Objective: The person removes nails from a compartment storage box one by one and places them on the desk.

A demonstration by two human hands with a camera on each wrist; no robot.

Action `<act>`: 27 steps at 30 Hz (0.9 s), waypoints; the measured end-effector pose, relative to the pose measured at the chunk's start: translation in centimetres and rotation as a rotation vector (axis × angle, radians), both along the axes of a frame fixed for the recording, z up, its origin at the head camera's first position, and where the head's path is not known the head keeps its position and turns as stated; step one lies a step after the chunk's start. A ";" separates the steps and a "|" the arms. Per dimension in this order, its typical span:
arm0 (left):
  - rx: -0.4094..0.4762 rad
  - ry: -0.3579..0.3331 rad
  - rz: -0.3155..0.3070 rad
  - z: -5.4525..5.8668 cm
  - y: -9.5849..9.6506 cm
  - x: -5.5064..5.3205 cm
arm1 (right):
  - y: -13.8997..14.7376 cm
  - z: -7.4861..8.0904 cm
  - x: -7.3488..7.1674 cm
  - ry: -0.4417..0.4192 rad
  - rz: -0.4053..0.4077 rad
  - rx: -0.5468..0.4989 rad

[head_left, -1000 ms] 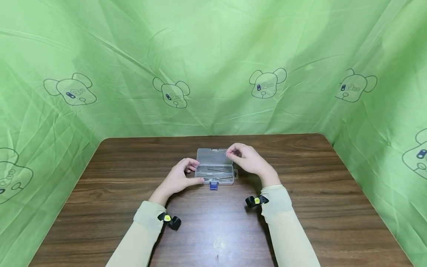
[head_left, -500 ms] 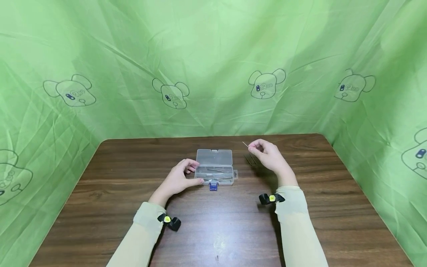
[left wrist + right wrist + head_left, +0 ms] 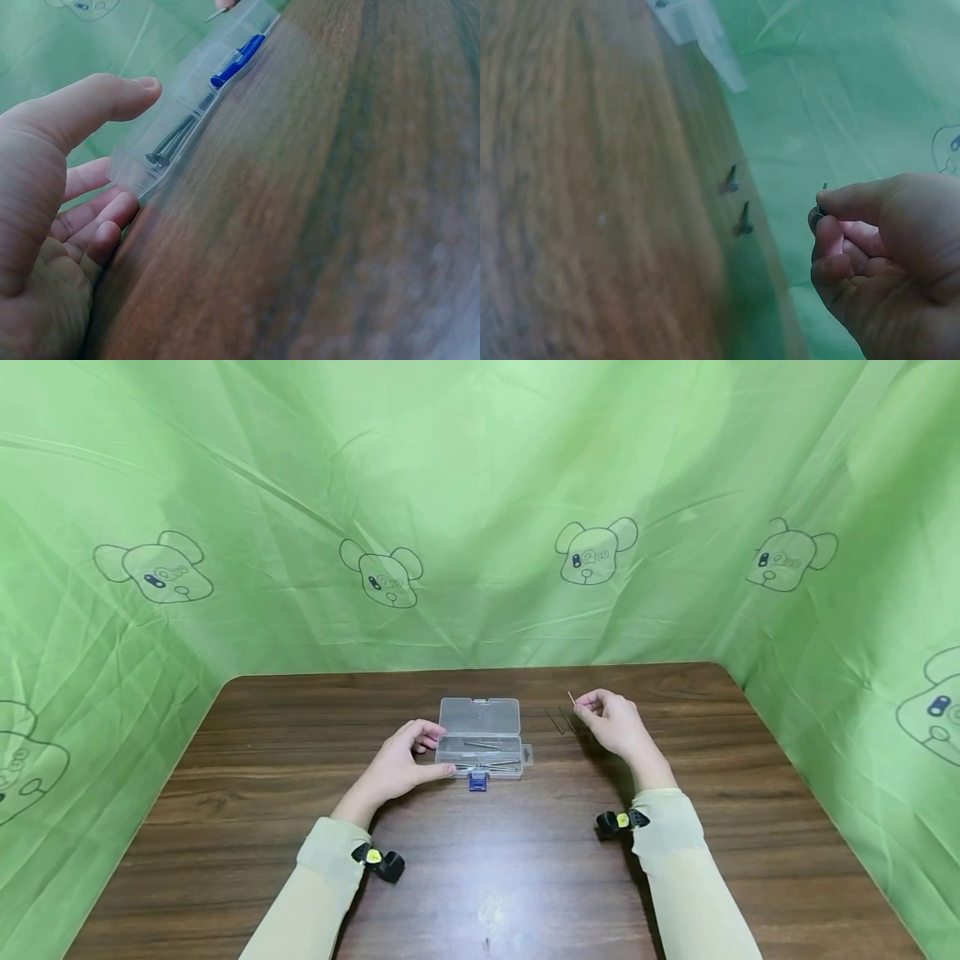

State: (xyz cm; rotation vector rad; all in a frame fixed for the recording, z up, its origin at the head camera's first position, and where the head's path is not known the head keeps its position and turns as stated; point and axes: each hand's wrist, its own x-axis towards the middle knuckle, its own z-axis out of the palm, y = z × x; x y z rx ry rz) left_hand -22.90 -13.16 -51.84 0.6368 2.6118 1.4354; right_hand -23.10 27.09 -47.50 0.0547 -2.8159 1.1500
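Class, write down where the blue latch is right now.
In the head view, the blue latch is near the centre, on the near edge of the clear box, just right of the left hand's thumb tip.

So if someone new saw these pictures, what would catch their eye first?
Likely the green cloth behind the table, printed with cartoon animal faces. Next, the clear plastic box, open toward the table's far side, blue latch in front, left hand at its left end. Then the thin nail in the grip of the right hand, with two more nails lying between that hand and the box.
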 end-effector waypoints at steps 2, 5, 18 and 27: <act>-0.001 -0.003 0.000 0.0 0.0 0.0 | 0.4 -0.6 -0.1 -0.002 -0.010 0.013; -0.003 0.002 -0.008 0.0 0.1 0.0 | 0.9 -1.3 -0.2 0.002 -0.032 0.042; 0.019 0.005 -0.014 0.4 0.0 0.2 | 1.3 -2.8 -0.6 0.014 -0.031 0.065; 0.026 0.021 -0.017 0.3 0.0 0.1 | 1.3 -2.8 -0.5 0.009 -0.031 0.068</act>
